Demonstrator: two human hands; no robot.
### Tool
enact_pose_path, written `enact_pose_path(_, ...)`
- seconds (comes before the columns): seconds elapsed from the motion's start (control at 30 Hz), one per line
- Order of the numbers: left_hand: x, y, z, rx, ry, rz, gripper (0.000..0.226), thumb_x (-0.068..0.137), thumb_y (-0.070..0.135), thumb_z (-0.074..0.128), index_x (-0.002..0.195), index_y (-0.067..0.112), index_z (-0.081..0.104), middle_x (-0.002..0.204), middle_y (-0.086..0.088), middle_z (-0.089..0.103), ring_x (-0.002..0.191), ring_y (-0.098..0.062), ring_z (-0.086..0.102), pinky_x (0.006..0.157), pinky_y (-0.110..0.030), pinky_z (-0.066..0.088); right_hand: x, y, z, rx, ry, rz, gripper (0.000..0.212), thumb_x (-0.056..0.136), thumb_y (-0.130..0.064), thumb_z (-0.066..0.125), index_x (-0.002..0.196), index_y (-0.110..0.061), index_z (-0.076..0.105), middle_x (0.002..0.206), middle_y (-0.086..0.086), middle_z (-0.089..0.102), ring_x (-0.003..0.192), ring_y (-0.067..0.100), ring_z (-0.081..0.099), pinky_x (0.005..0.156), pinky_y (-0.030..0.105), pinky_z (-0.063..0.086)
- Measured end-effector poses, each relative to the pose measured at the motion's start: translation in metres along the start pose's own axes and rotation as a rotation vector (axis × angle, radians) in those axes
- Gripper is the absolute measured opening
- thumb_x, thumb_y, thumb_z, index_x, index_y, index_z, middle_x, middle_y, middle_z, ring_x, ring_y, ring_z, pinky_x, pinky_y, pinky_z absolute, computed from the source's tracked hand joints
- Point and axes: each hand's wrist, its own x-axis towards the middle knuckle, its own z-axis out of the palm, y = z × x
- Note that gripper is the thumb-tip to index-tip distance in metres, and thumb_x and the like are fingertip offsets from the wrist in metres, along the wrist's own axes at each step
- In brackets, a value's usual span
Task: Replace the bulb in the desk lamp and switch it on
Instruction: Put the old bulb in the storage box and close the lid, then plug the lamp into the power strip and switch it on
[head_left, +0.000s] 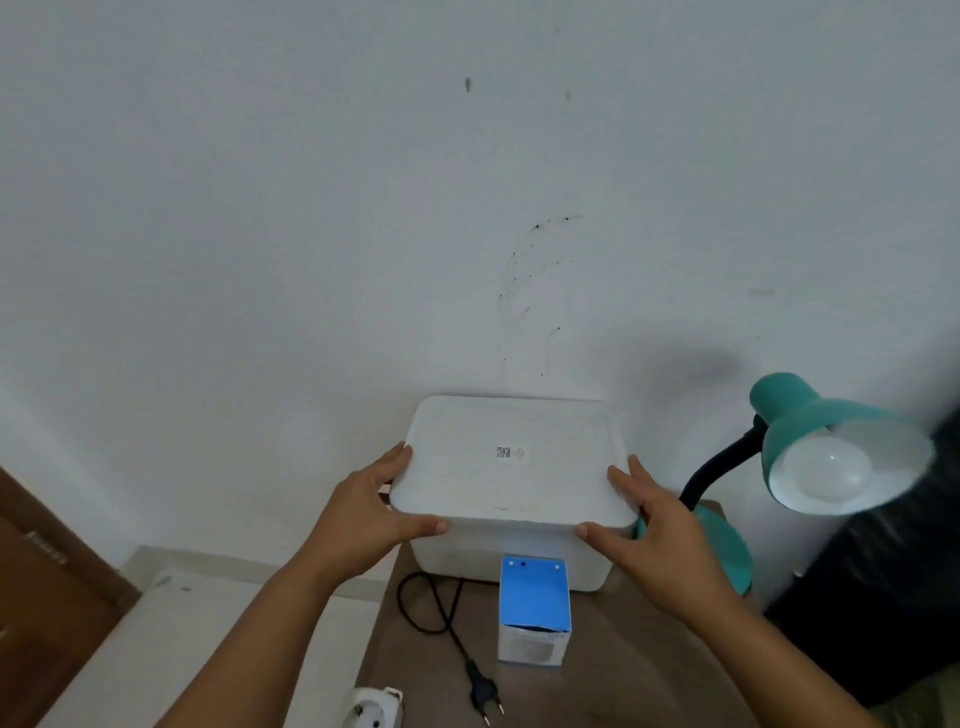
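A white lidded box (511, 488) sits at the back of the brown worktop (623, 670), close to the pale, scuffed wall (311, 234), with a blue bulb carton (534, 608) just in front of it and bare worktop nearer the viewer. The left hand (363, 512) and right hand (657, 535) reach forward, fingers spread, clasping the lid's two sides with thumbs on its front edge. The teal desk lamp (826, 447) stands right of the box, a white bulb (826, 470) in its shade; its black plug (485, 693) lies loose near a white socket (371, 709) at the worktop's front edge.
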Motion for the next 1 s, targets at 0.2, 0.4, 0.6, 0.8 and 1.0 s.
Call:
enact_pose_path(0.2,0.001,0.001,-0.001,-0.008,-0.026,-0.015,0.107,0.066,0.022,0.093,0.154,0.022,0.032,0.159,0.012,0.032,0.127,-0.003,0.042,0.095,-0.012,0.039,-0.001,-0.002,0.000,-0.043,-0.004,0.007,0.086,0.076,-0.038,0.079,0.149,-0.022,0.036,0.160,-0.009,0.017,0.144,0.009,0.025,0.113,0.025,0.025)
enact_pose_path(0.4,-0.011,0.005,-0.003,-0.063,-0.034,0.002,0.097,0.070,0.020,0.091,0.151,0.025,0.038,0.136,0.030,0.046,0.113,0.003,0.054,0.088,-0.006,0.045,-0.016,-0.005,0.000,-0.052,0.032,-0.031,0.086,0.078,-0.038,0.077,0.149,-0.031,0.030,0.161,-0.012,0.013,0.146,0.009,0.017,0.114,0.028,0.023)
enact_pose_path(0.6,-0.053,-0.019,-0.014,-0.042,0.020,-0.089,0.098,0.073,0.041,0.086,0.154,0.033,0.032,0.143,0.012,0.048,0.124,-0.014,0.055,0.098,-0.027,0.046,-0.056,0.006,0.010,-0.031,0.373,-0.163,0.041,0.083,-0.017,0.074,0.120,-0.025,0.059,0.124,-0.005,0.058,0.112,0.010,0.054,0.094,0.026,0.047)
enact_pose_path(0.8,-0.122,-0.071,-0.014,-0.020,-0.082,-0.178,0.071,0.086,0.036,0.076,0.148,0.030,0.044,0.139,0.018,0.056,0.113,0.006,0.056,0.082,-0.005,0.043,-0.098,0.012,0.045,0.037,0.130,-0.082,0.030,0.086,-0.015,0.069,0.109,-0.033,0.064,0.088,-0.012,0.066,0.075,0.007,0.056,0.065,0.020,0.045)
enact_pose_path(1.0,-0.160,-0.112,-0.007,-0.080,-0.189,-0.306,0.059,0.089,0.033,0.074,0.143,0.028,0.052,0.132,0.017,0.062,0.109,0.002,0.063,0.081,-0.009,0.047,-0.115,0.011,0.103,-0.060,-0.190,0.082,0.030,0.092,-0.032,0.061,0.121,-0.028,0.065,0.086,-0.011,0.064,0.074,-0.001,0.058,0.061,0.011,0.039)
